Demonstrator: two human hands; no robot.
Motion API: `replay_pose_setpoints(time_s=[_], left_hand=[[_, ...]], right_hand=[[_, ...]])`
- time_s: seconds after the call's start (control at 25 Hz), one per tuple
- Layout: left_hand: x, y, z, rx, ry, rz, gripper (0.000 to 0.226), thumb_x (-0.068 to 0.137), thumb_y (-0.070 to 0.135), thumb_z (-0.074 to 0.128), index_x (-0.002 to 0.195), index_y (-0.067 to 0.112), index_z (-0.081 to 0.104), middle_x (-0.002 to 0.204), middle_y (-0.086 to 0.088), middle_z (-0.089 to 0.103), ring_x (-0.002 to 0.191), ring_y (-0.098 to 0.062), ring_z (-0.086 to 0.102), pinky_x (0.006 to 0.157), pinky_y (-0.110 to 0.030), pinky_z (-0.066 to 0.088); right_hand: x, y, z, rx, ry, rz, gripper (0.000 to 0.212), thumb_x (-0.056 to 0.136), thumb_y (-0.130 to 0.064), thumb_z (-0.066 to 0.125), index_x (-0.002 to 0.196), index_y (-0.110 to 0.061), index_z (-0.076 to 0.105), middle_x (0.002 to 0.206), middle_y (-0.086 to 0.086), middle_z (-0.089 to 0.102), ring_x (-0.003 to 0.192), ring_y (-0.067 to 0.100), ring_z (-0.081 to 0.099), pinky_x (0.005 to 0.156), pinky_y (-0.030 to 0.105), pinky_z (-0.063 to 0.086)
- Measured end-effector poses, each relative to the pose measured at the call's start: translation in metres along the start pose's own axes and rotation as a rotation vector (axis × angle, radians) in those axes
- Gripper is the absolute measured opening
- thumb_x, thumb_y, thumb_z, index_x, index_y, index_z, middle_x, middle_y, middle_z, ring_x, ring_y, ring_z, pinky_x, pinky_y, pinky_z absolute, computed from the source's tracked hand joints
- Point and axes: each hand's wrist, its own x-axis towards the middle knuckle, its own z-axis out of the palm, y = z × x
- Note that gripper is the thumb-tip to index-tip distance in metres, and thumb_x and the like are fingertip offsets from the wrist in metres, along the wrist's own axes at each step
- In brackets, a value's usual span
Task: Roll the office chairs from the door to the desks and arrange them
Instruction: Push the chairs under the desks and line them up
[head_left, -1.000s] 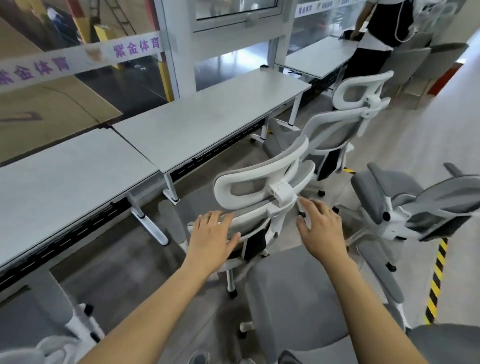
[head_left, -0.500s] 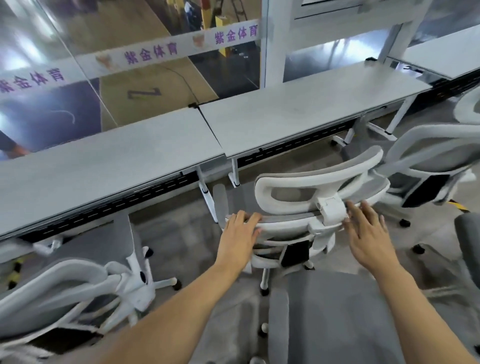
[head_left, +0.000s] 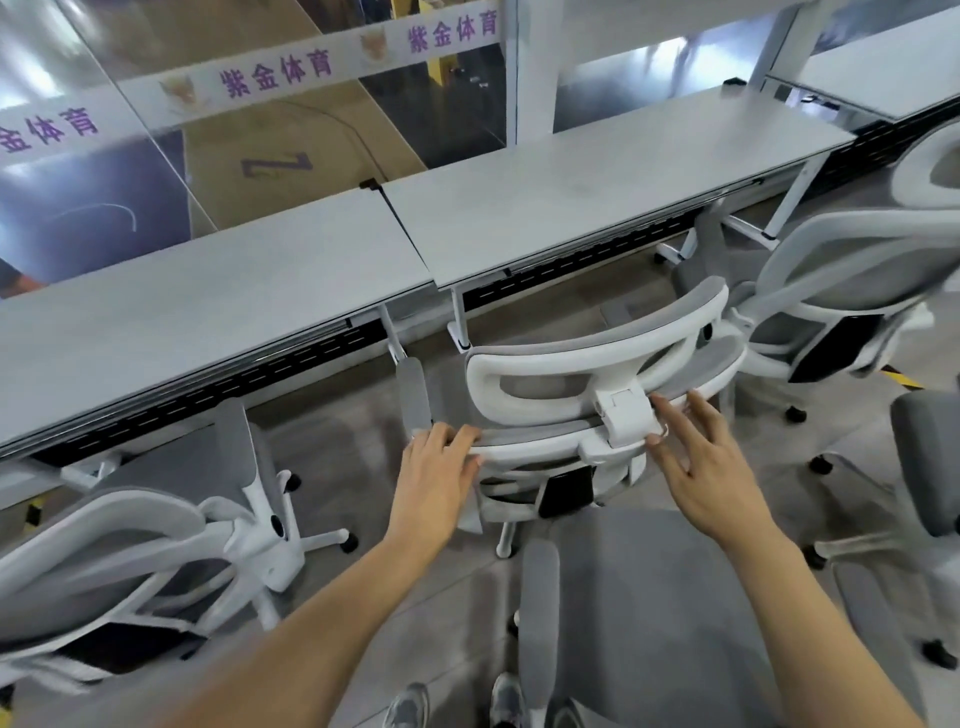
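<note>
A white-framed office chair with grey mesh stands in front of me, its back toward me, facing the junction of two grey desks. My left hand grips the top rim of its backrest on the left, fingers curled over the edge. On the right, my right hand has straight, spread fingers touching the backrest rim beside the headrest bracket.
Another chair sits at the left desk, and a further one at the right desk. A grey seat lies just below my arms, and one more chair is at the right edge. Glass wall behind the desks.
The view has swung left along the desks and the chair now faces the desk junction. The left chair came into view. Both hands stay on the backrest.
</note>
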Motion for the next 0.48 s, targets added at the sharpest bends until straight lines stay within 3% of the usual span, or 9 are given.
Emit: replay_pose_setpoints(time_s=[0.2,0.32,0.48], left_hand=[[-0.018,0.005,0.006,-0.016,0.094,-0.06,0.027,0.094,0.022,0.065,0.12,0.025,0.058,0.105,-0.001,0.055,0.094,-0.025,0.052,0.08,-0.035,0.05],[-0.015,-0.01,-0.003,-0.049,0.104,-0.117,0.025,0.095,0.021,0.064,0.12,0.024,0.059,0.108,-0.001,0.054,0.1,-0.023,0.05,0.079,-0.032,0.051],[-0.002,-0.04,-0.017,-0.063,0.062,-0.124,0.024,0.098,0.023,0.057,0.122,0.022,0.058,0.115,0.0,0.052,0.105,-0.019,0.045,0.09,-0.031,0.046]], right_hand=[[0.016,-0.003,-0.002,-0.102,-0.033,-0.068,0.051,0.1,-0.054,0.038,0.15,-0.051,0.031,0.164,0.0,0.023,0.153,0.014,0.016,0.125,0.047,0.011],[0.023,-0.021,0.011,0.0,-0.076,-0.081,0.052,0.099,-0.056,0.041,0.15,-0.051,0.032,0.166,0.0,0.018,0.153,0.017,0.016,0.124,0.049,0.017],[0.034,-0.041,0.029,0.054,-0.088,-0.11,0.051,0.098,-0.054,0.047,0.148,-0.053,0.033,0.165,-0.001,0.017,0.153,0.022,0.019,0.122,0.052,0.025]])
